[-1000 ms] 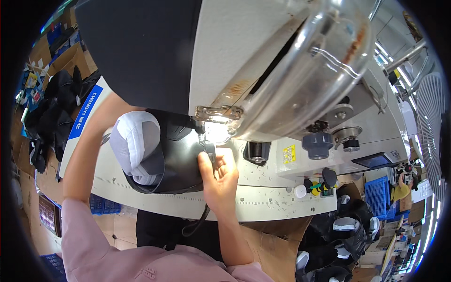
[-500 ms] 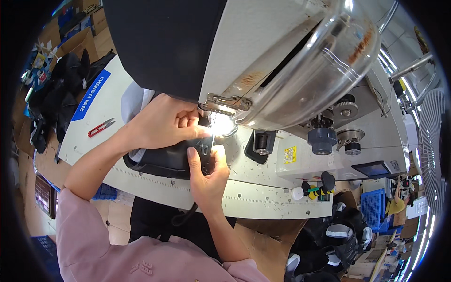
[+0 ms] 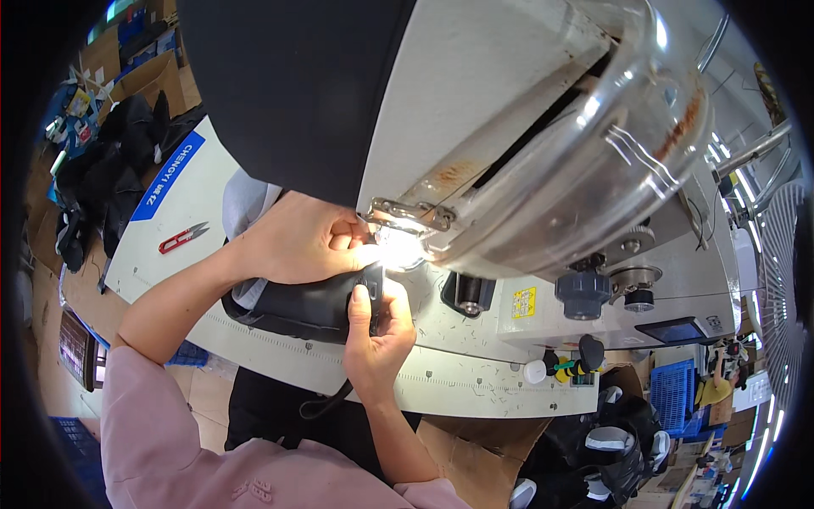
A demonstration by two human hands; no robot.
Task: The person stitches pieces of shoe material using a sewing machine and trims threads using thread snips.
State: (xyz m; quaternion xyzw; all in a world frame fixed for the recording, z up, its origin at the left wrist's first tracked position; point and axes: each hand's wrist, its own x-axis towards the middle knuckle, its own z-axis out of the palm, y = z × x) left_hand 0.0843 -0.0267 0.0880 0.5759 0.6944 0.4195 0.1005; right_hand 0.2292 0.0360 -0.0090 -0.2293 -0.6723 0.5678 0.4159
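Observation:
A black leather-like workpiece with a light grey fabric part lies on the white bed of a sewing machine. My left hand pinches its upper edge, fingers curled, close to the brightly lit needle area. Just below, my right hand grips the workpiece's right edge between thumb and fingers, near a small slot in it. A black strap hangs past the table's front edge. Glare and the machine head hide the needle and the stitching spot.
Red-handled thread snips lie on the table left of my left hand. A clear curved guard covers the machine head at right. Several black and grey pieces fill a cardboard box below right; black material is piled far left.
The whole scene sits slightly lower in the view, with the machine head appearing larger. Both hands keep their hold on the workpiece; the right thumb is straighter against its edge.

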